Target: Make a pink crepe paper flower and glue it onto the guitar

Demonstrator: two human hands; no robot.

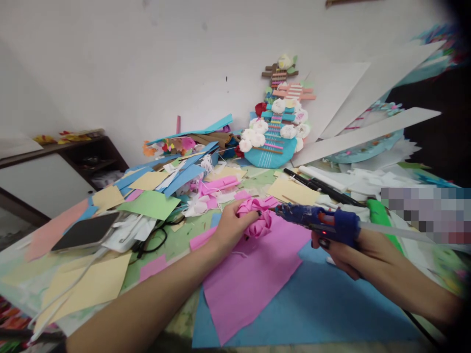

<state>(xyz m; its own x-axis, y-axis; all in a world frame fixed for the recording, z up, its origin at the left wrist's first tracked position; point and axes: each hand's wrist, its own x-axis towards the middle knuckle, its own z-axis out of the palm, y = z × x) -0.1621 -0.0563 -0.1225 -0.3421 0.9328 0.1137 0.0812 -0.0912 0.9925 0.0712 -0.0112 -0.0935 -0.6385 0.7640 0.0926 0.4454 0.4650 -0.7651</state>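
Observation:
Near the middle, my left hand (pixel 231 223) is closed round a pink paper flower (pixel 257 225), its thumb pressed on the petals. My right hand (pixel 344 250) grips a dark blue glue gun (pixel 318 218) with a small red light on its side. The gun's nozzle points left and meets the flower's right edge; whether glue is coming out cannot be made out. A clear glue stick (pixel 390 230) sticks out of the gun's rear. Below the flower, a pink paper sheet (pixel 250 289) lies over a larger blue sheet (pixel 331 309).
Paper scraps and a phone (pixel 86 231) with a white cable lie on the left. Black markers (pixel 327 189) and a green tube (pixel 382 223) are at the right. A blue decorated lute shape (pixel 274 142) leans against the wall, beside white boards (pixel 371 132).

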